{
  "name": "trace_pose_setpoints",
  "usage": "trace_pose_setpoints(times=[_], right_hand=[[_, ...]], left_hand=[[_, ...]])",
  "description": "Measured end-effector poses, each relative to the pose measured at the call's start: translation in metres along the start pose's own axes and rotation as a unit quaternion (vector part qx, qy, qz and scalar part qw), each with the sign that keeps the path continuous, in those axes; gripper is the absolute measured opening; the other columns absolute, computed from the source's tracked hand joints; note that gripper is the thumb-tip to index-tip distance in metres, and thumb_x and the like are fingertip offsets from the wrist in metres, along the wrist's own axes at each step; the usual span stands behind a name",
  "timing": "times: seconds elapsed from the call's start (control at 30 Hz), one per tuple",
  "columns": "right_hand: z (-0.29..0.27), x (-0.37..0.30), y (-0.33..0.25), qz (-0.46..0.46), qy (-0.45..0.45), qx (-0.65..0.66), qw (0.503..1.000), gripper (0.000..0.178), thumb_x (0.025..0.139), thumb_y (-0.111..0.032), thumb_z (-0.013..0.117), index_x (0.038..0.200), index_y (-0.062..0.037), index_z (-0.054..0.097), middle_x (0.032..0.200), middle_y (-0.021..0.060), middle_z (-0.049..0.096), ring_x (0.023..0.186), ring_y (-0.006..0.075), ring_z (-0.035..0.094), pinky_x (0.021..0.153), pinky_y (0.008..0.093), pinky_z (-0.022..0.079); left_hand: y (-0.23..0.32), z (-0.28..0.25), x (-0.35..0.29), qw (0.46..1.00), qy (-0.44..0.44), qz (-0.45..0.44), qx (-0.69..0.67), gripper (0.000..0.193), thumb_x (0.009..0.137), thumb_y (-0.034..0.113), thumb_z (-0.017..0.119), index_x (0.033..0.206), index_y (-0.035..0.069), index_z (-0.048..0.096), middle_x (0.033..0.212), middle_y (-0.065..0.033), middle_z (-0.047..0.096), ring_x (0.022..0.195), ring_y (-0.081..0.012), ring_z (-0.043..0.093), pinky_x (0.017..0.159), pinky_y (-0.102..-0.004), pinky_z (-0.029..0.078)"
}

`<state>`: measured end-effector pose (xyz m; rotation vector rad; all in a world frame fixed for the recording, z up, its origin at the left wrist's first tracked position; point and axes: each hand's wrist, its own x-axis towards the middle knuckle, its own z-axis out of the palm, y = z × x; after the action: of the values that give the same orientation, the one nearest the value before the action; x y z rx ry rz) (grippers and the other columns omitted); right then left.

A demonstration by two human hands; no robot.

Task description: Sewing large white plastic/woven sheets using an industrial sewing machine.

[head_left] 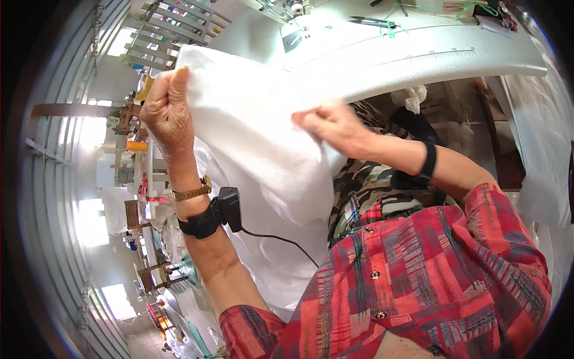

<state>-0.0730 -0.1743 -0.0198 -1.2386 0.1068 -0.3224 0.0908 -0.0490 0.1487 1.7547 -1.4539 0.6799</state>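
Observation:
A large piece of white textured fabric [263, 143] stretches between my hands and hangs down over my lap. My left hand [169, 113] is closed on its upper left edge, thumb uppermost, raised at the left. Farther right and slightly lower, my right hand [335, 125] pinches the fabric; motion blurs its fingers a little. Behind the cloth, at the top, part of a sewing machine [296, 9] shows above the pale work table [430, 66]. The cloth hides part of the table's left side.
Small black thread snips [373, 22] lie on the table with green thread [391, 30] beside them. A printed ruler scale runs along the table near its front edge. White scraps [409, 97] hang below that edge. At the left are slatted racks [173, 24] and an orange thread cone [137, 146].

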Motion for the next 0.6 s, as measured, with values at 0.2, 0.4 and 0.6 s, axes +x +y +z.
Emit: trace_pose_setpoints(times=[0.2, 0.4, 0.6], right_hand=[[-0.045, -0.008, -0.025, -0.394, 0.171, -0.449, 0.783, 0.016, 0.086, -0.014, 0.068, 0.084, -0.0030, 0.056, 0.073, 0.0130, 0.058, 0.062, 0.0319, 0.059, 0.055, 0.0393, 0.048], [-0.052, -0.018, -0.013, -0.372, 0.108, -0.511, 0.767, 0.018, 0.077, -0.010, 0.069, 0.083, -0.0064, 0.053, 0.078, 0.0095, 0.056, 0.069, 0.0292, 0.058, 0.061, 0.0378, 0.046], [-0.016, -0.046, -0.020, -0.438, 0.011, -0.400, 0.805, 0.023, 0.069, -0.006, 0.065, 0.087, -0.0064, 0.050, 0.082, 0.0102, 0.053, 0.076, 0.0295, 0.057, 0.067, 0.0379, 0.046]], left_hand=[[0.003, 0.007, -0.010, 0.991, 0.118, -0.030, 0.054, 0.036, 0.094, 0.036, 0.065, 0.071, 0.008, 0.064, 0.065, 0.0059, 0.058, 0.062, -0.0033, 0.044, 0.056, -0.0210, 0.037], [0.003, 0.009, -0.003, 0.991, 0.124, -0.010, 0.040, 0.031, 0.094, 0.033, 0.066, 0.074, 0.009, 0.066, 0.068, 0.0064, 0.061, 0.064, -0.0024, 0.048, 0.057, -0.0198, 0.039], [-0.003, 0.014, 0.002, 0.992, 0.120, -0.039, 0.010, 0.025, 0.095, 0.028, 0.065, 0.085, 0.005, 0.070, 0.070, 0.0050, 0.062, 0.064, -0.0029, 0.047, 0.057, -0.0195, 0.038]])
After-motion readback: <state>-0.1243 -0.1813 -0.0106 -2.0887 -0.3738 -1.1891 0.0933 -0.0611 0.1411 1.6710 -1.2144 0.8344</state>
